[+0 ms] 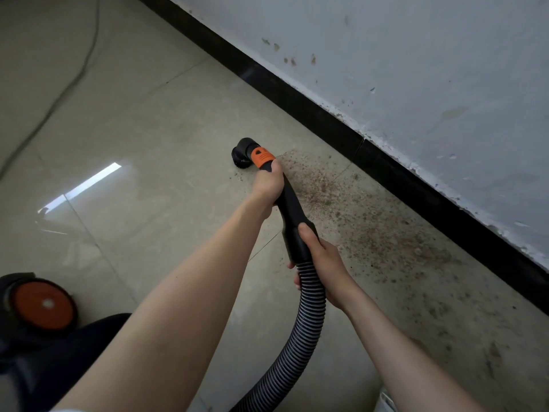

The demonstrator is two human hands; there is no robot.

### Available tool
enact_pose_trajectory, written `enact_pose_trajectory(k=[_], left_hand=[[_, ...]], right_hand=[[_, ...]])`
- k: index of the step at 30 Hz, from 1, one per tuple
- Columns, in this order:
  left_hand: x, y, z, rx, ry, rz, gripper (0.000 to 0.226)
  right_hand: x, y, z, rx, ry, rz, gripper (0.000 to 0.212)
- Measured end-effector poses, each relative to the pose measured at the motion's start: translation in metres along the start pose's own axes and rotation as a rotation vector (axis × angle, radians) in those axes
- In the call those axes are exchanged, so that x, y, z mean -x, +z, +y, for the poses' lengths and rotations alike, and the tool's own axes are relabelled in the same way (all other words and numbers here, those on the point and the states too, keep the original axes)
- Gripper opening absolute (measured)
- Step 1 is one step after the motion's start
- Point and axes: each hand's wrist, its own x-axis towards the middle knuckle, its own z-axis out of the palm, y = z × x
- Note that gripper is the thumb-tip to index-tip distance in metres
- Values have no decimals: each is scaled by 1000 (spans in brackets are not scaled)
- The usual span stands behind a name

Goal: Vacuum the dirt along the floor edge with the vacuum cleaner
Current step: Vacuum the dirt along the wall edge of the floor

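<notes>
Both sets of fingers are wrapped tight round the vacuum's black wand (292, 209). My left hand (269, 182) grips it high up, just below the orange collar (262, 157), fingers curled out of sight round the far side. My right hand (322, 263) grips the low end of the wand where the ribbed hose (306, 319) joins it, thumb lying up along the black plastic and fingertips showing on the other side of the hose.

At the wand's tip the round black nozzle (242, 153) is down at the floor (148, 129), just left of the dirt (371, 233). That dirt is a brown, gritty band spread over the pale tiles along the black skirting (326, 114), running from beside the nozzle back toward me on my right. Above the skirting the white wall (416, 69) is scuffed and flaking.

The hose curves down between my forearms and off the bottom edge. At lower left sits the vacuum body (38, 304), black with an orange disc, beside my dark trouser leg (74, 352). A thin cable (74, 75) trails across the tiles at upper left.
</notes>
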Motion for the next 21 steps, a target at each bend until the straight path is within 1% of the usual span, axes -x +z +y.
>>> enact_pose_trajectory(k=[5, 11, 13, 17, 21], left_hand=[[7, -18, -12, 116, -29, -25, 33], [19, -35, -19, 227, -81, -46, 34], [26, -40, -18, 282, -112, -49, 38], [31, -55, -13, 354, -162, -8, 49], [33, -73, -19, 346, -216, 30, 50]], right_hand=[[11, 5, -2, 130, -44, 26, 49], [25, 13, -10, 234, -40, 29, 44], [30, 15, -14, 257, -39, 22, 42], [37, 22, -23, 348, -81, -13, 35], [42, 33, -26, 473, -112, -33, 32]])
